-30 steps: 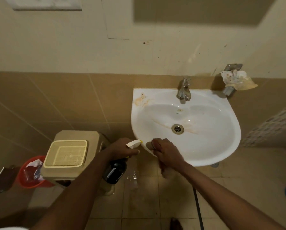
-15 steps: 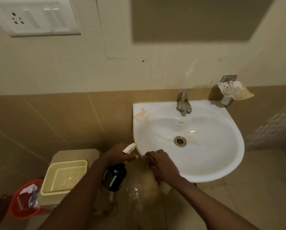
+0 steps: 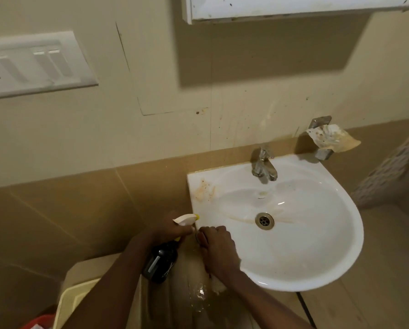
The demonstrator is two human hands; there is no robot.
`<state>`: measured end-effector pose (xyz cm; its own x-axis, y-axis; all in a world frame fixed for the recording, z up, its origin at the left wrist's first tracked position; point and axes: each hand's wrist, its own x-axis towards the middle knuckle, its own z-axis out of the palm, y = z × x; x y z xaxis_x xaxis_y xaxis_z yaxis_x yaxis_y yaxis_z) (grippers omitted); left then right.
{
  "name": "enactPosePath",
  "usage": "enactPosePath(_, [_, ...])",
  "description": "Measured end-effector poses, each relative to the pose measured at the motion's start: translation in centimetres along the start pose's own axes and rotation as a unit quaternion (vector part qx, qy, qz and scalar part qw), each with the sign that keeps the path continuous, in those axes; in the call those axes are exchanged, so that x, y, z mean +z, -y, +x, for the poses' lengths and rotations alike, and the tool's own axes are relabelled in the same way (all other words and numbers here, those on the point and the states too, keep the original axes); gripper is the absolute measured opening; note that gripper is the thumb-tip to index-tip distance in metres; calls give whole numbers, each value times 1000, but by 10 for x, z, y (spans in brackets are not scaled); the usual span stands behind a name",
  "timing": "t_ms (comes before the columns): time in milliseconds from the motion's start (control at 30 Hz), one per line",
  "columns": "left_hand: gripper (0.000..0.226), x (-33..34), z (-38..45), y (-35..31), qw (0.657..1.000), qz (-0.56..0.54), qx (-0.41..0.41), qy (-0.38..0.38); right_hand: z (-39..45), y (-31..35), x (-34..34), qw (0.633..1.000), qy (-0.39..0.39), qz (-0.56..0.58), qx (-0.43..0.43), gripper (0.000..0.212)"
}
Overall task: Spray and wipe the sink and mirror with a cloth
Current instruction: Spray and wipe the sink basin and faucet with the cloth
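Observation:
A white wall-hung sink point(image 3: 336, 236) with brown stains, a metal drain point(image 3: 264, 220) and a tap point(image 3: 263, 166) fills the right half. My left hand point(image 3: 169, 227) grips a dark spray bottle point(image 3: 160, 263) with a white trigger head, just left of the sink's rim. My right hand point(image 3: 218, 250) is closed on a pale cloth point(image 3: 216, 284) and presses against the sink's front left rim. The cloth hangs below the hand. The bottom edge of a white mirror frame point(image 3: 281, 10) shows at the top.
A switch panel point(image 3: 32, 65) is on the wall at left. A beige bin with a yellow lid point(image 3: 68, 302) and a red bucket point(image 3: 40, 322) stand below left. A metal holder with crumpled paper point(image 3: 331, 138) sits right of the tap. The floor under the sink looks wet.
The view has tilted upward, bringing the mirror frame and switch panel into sight. Both hands stay at the sink's front left rim, holding bottle and cloth.

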<state>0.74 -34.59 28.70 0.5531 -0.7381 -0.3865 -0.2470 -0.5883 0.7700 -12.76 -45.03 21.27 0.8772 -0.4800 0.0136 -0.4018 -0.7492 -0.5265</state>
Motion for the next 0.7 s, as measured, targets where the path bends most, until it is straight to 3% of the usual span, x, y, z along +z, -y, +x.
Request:
enactPosePath(167, [23,-27,25,7,998,-18,39,52,29,24,16,995,-55,31,80,21])
enactPosePath(267, [33,-45,43,16,994,29,53,87,21,25,21,994,-70,17,80,32])
enactPosePath(433, [37,-68,72,17,986,112,95,83,23,32,20,991,-94,-25,91,19])
enactPosePath(700, [39,-76,76,22,984,105,91,115,25,29,28,989,-84,-45,112,30])
